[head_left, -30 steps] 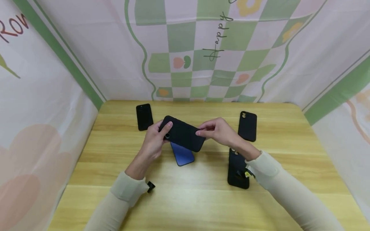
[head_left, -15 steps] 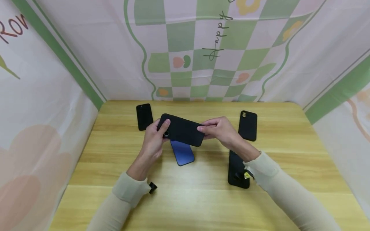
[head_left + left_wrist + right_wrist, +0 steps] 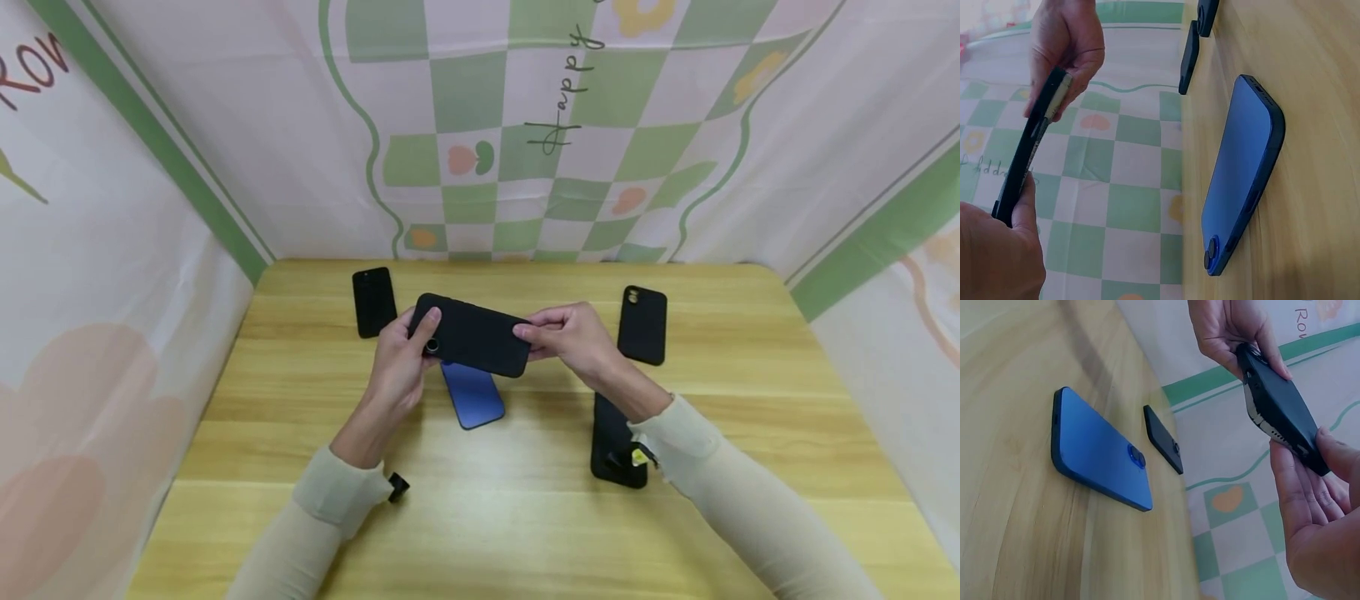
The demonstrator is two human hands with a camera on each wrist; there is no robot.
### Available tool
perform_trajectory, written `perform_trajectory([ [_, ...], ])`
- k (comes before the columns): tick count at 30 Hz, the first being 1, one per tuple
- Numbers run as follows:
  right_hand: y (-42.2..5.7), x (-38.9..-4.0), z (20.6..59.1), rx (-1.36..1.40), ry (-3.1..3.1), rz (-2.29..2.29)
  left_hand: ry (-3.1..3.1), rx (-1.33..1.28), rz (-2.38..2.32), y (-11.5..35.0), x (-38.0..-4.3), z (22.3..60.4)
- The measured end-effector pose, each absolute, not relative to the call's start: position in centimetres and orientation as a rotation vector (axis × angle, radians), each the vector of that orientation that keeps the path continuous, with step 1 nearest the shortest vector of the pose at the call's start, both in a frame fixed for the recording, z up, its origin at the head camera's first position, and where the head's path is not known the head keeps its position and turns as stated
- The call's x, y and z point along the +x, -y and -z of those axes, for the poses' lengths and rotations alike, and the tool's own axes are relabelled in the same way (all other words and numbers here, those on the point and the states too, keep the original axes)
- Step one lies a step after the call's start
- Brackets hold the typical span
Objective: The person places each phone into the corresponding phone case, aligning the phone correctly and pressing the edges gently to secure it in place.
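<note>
Black held case (image 3: 476, 336), blue phone (image 3: 474, 400), backdrop (image 3: 468, 92) — green-and-white checks

Back cloth (image 3: 468, 92): "Happy" (image 3: 561, 96), dark cursive script, set sideways, reading upward; seen again, partly covered, in the left wrist view.
Left cloth (image 3: 112, 242): "Row" (image 3: 33, 67), reddish-brown handwritten letters, final letter not fully clear; repeated sideways in the right wrist view.

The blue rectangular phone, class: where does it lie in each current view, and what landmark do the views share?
Head: the blue rectangular phone lies just below centre, its far end hidden behind the held black rectangular phone-shaped item.
Left wrist: phone right of centre, camera end down.
Right wrist: phone left of centre, camera end right.
Shared landmark: that held black item.
</note>
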State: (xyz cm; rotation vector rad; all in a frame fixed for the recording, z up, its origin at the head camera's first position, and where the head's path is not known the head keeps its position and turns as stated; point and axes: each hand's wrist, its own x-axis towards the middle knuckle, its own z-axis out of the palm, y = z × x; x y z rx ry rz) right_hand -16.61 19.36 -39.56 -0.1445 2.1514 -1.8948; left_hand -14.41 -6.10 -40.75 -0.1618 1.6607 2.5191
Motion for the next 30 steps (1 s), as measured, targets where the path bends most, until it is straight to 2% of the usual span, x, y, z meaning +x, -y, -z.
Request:
perform_trajectory([
  [12, -19.6, -16.7, 39.3, -0.191, -2.107, 1.914, -1.654, -0.127, -2.472, 6.4, -14.3, 40.9],
  [30, -21.3, -17.6, 37.4, -0.324, -2.238, 1.521, -1.751, 0.037, -2.082, 7.9, -14.6, 41.3],
])
